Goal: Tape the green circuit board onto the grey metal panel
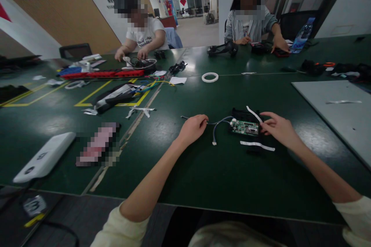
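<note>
A thin grey cable (220,120) runs from the left end of a green circuit board (245,127). My left hand (193,128) is closed on that cable, fingertips pinched together; one loose branch with a small white plug (214,143) hangs down beside it. At the board's right end, my right hand (276,128) grips its edge between thumb and fingers. A white strip (254,114) slants up from those fingertips; whether they pinch it too is unclear. Behind the board lies a black casing piece (242,114). Another white strip (257,146) lies in front.
A roll of white tape (210,77) lies further back on the green table (185,177). To the left are a white power bank (45,157), a blurred-out phone (98,144) and a black-and-silver bundle with wires (116,96). A pale board (333,104) lies right. Two people sit opposite.
</note>
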Demonstrator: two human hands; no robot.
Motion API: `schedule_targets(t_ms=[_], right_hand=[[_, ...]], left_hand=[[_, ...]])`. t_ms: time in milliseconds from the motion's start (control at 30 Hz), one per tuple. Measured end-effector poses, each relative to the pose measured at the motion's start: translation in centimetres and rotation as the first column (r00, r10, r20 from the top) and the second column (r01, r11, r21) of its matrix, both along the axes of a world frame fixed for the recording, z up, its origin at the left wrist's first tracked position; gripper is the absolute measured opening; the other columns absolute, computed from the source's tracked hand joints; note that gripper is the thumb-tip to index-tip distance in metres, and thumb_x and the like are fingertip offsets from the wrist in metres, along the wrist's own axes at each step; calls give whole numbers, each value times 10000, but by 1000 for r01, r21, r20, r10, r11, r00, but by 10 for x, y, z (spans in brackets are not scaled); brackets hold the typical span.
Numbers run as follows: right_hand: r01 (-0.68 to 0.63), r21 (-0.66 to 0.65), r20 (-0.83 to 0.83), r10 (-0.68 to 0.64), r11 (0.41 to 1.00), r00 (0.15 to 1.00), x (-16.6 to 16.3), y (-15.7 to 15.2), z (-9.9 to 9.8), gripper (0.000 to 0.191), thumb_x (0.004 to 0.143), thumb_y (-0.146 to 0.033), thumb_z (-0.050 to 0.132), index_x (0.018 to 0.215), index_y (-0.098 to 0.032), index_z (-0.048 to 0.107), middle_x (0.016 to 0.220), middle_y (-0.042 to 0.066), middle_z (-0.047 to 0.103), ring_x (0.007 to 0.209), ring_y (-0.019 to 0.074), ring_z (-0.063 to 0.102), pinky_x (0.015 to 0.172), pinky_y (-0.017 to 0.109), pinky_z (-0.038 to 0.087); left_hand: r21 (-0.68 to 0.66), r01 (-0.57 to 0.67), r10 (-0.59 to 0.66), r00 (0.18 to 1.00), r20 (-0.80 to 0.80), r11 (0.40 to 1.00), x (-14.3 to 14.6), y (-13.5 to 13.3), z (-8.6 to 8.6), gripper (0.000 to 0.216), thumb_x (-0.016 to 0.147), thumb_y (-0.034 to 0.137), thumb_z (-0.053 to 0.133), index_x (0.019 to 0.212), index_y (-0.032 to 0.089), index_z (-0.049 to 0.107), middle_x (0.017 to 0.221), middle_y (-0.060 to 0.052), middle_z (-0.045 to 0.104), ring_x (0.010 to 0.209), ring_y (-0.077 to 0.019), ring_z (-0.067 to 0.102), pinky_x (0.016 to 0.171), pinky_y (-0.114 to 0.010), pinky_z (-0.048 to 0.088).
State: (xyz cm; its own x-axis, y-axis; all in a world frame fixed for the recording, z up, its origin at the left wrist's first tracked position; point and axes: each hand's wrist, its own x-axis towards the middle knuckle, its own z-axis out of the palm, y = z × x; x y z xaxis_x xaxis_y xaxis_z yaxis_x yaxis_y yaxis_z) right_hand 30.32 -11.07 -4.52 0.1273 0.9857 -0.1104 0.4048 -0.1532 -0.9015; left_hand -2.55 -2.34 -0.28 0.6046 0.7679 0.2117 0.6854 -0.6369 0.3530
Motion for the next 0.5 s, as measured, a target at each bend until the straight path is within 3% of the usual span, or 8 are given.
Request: schedule_targets(t_ms=[100, 300, 500], right_hand=[[-30, 78, 225, 12, 996, 974, 0, -3, 5, 505, 805, -466, 529, 1261, -251, 501, 919, 54, 677, 825, 234, 649, 699, 393, 537], [-16, 169, 550, -81, 985, 831, 10, -4, 17, 426, 855, -466, 426, 1194, -247, 560, 908, 48, 667, 802, 218, 624, 748, 372, 477], [189, 322, 752, -372, 928, 544, 96, -4, 8, 512, 841, -454, 391, 1202, -124, 539, 1152, 177, 565, 1077, 305, 498, 931, 433, 355]], left_hand=[[14, 9, -8, 1000, -8, 1000, 0, 0, 0, 205, 889, 186, 402, 953, 184, 597, 912, -43, 631, 803, -165, 590, 721, -300, 453], [12, 16, -16, 1000, -16, 1000, 0, 0, 0, 206, 892, 184, 394, 957, 181, 589, 921, -44, 627, 800, -164, 587, 714, -294, 448], [8, 10, -10, 1000, -2, 1000, -1, -1, -2, 212, 899, 192, 385, 965, 182, 586, 934, -44, 628, 812, -165, 589, 728, -305, 453]])
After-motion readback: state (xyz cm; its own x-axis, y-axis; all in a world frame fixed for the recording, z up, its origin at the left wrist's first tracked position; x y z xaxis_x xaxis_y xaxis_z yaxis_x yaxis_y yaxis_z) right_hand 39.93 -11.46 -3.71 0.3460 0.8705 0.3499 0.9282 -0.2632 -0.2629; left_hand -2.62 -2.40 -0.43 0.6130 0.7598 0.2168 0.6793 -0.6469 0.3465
